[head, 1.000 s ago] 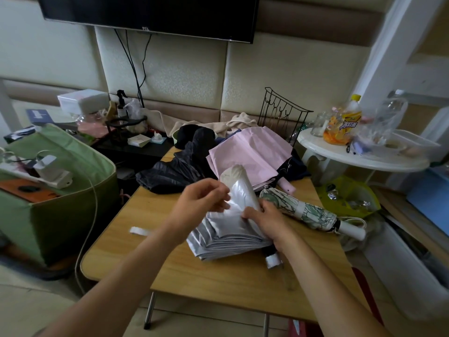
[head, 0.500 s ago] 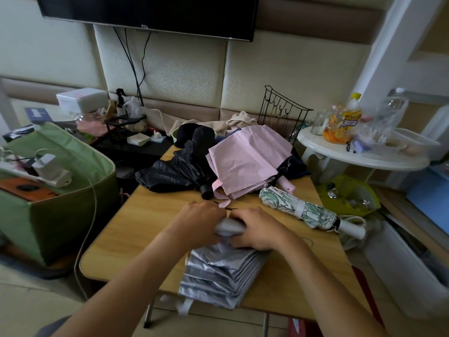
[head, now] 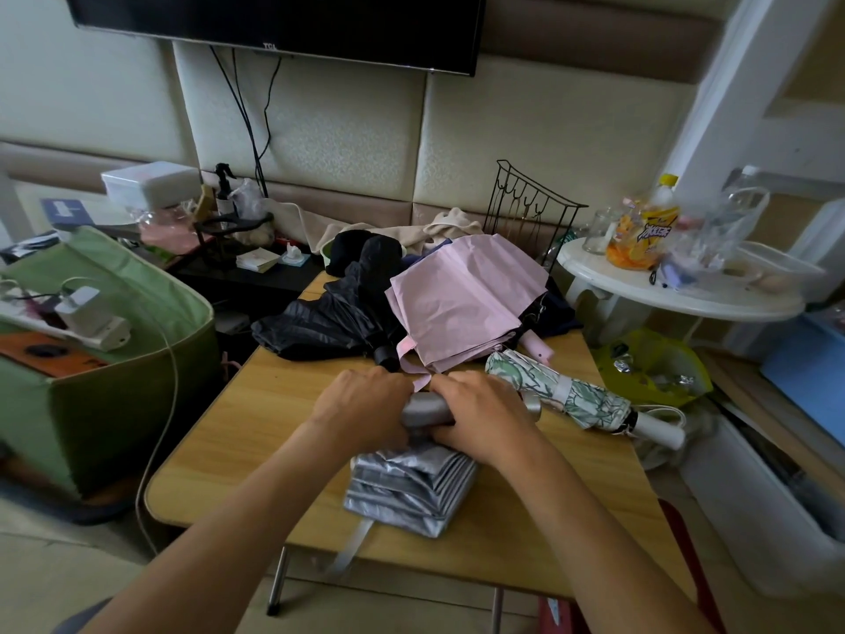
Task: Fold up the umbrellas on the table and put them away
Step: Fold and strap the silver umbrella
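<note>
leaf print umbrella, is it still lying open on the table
No, the leaf print umbrella lies rolled up and strapped shut on the table.

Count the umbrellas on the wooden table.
4: silver umbrella under both hands at front; black umbrella back left; pink umbrella back centre; leaf-print umbrella right. Others may hide beneath.

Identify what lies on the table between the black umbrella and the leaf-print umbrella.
In the head view, the loosely collapsed pink umbrella lies between the black umbrella and the leaf-print umbrella.
</note>
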Available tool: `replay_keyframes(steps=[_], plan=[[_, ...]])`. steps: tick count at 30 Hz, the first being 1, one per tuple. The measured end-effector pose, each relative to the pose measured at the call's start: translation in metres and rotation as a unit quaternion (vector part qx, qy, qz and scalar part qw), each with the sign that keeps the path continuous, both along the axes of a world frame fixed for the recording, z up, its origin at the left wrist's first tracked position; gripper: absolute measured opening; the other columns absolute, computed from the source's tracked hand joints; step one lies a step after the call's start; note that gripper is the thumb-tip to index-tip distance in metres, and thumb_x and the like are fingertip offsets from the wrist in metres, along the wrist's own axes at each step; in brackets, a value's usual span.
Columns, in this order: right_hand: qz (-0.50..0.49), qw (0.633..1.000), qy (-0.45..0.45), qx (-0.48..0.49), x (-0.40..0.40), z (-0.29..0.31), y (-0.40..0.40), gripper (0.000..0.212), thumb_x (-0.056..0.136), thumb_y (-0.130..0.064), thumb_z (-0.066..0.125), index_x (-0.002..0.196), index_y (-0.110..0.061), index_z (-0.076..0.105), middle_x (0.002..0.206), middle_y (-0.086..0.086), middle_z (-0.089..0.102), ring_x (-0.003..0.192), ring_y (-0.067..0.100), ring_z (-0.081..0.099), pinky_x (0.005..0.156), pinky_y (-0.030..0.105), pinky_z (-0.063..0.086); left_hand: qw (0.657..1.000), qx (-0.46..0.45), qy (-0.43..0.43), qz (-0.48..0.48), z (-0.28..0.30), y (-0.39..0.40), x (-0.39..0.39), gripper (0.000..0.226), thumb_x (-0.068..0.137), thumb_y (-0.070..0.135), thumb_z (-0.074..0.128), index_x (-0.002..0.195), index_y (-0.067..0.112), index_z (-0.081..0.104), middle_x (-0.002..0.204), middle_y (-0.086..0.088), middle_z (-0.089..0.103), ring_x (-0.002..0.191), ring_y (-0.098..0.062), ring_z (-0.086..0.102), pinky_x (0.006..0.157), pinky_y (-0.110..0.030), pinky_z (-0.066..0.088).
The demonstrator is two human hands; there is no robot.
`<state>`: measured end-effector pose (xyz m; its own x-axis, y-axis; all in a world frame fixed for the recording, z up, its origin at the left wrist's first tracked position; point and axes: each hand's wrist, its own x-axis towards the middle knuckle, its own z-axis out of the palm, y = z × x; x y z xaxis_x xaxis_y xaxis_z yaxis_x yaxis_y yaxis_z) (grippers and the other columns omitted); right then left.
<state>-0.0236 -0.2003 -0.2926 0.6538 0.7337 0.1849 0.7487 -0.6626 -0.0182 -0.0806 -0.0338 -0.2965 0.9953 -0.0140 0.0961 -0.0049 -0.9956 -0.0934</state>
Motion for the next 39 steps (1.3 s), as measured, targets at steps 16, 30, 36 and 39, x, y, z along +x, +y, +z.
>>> replay_keyframes(steps=[16,30,36,39], plan=[[-0.069,0.994,0.076,-0.046,0.008,0.008,-0.013,0.066,0.069,-0.084,0.068,0.095,-0.024,0.07,0.102,0.007,0.072,0.092,0.031,0.065,0.071,0.036,0.041,0.984,-0.1,-0.124,-0.086,0.001,0.011,-0.017,0.061,0.07,0.084,0.061,0.099,0.031,0.066,0.088,0.009,0.063,0.081,-0.016,0.062,0.073,-0.031,0.039],[0.005,0.997,0.073,-0.037,0.021,0.009,-0.025,0.053,0.076,-0.068,0.075,0.091,-0.03,0.042,0.095,-0.011,0.053,0.089,0.017,0.045,0.083,0.038,0.031,0.987,-0.134,0.086,0.019,0.007,0.039,-0.007,0.041,0.071,0.065,0.074,0.087,0.028,0.067,0.084,0.01,0.065,0.075,-0.013,0.06,0.064,-0.028,0.046],[0.011,0.998,0.066,-0.021,0.017,0.01,-0.028,0.037,0.085,-0.049,0.077,0.102,-0.021,0.059,0.103,-0.001,0.063,0.096,0.023,0.056,0.077,0.034,0.035,0.959,-0.236,0.154,-0.002,0.002,0.042,-0.007,0.055,0.057,0.07,0.078,0.083,0.022,0.074,0.08,0.004,0.072,0.068,-0.014,0.064,0.057,-0.026,0.043],[-0.008,0.997,0.053,-0.051,0.021,0.005,-0.028,0.033,0.086,-0.045,0.074,0.105,-0.026,0.055,0.106,-0.004,0.058,0.107,0.021,0.054,0.11,0.043,0.034,0.978,-0.175,0.116,0.003,-0.002,0.034,-0.004,0.033,0.07,0.055,0.077,0.08,0.026,0.068,0.078,0.009,0.068,0.066,-0.011,0.061,0.056,-0.026,0.044]])
